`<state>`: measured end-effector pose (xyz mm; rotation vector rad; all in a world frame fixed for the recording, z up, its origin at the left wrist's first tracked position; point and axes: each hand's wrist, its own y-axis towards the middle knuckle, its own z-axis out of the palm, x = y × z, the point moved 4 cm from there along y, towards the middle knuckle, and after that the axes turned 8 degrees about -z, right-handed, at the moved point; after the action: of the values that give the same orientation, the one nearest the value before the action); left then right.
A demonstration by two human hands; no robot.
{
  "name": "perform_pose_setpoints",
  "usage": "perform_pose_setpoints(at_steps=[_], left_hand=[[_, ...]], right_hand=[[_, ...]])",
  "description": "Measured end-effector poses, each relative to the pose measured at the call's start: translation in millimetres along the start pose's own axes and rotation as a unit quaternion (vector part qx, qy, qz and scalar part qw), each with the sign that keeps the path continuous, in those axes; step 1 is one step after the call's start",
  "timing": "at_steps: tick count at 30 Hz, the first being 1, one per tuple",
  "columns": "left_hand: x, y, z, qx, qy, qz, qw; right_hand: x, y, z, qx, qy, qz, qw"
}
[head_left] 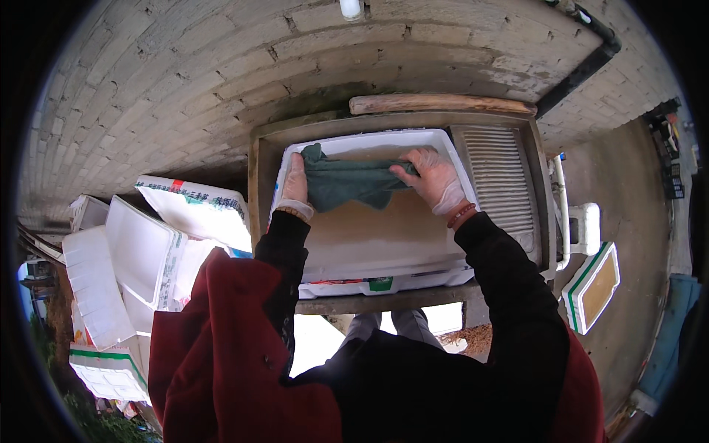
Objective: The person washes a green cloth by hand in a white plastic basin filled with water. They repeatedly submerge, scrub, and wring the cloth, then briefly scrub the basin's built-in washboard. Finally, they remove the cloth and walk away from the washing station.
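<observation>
A dark green cloth (351, 183) is stretched between my hands above a white foam box (362, 267) of murky brownish water (377, 229). My left hand (295, 184), in a thin clear glove, is closed on the cloth's left end by the box's left wall. Gripping the right end is my right hand (434, 179), gloved the same way, with its thumb and fingers pinching the fabric. A corner of the cloth hangs down in the middle. Whether it touches the water I cannot tell.
The box sits inside a stone sink (256, 170) with a ribbed washboard (502, 173) on its right. Behind lie a wooden beam (443, 103) and a brick wall (221, 81). White foam boxes (140, 251) pile up at left. A white pipe (563, 221) and another foam box (592, 288) stand at right.
</observation>
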<state>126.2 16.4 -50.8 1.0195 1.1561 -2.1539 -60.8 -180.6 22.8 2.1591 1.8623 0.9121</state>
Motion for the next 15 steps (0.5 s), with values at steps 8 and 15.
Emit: perform_pose_setpoints(at_steps=[8, 15], left_hand=[[21, 36, -55, -0.197, 0.330, 0.012, 0.923], [39, 3, -27, -0.057, 0.313, -0.120, 0.940]], right_hand=[[-66, -13, 35, 0.193, -0.007, 0.253, 0.948], [-79, -62, 127, 0.475, -0.001, 0.082, 0.876]])
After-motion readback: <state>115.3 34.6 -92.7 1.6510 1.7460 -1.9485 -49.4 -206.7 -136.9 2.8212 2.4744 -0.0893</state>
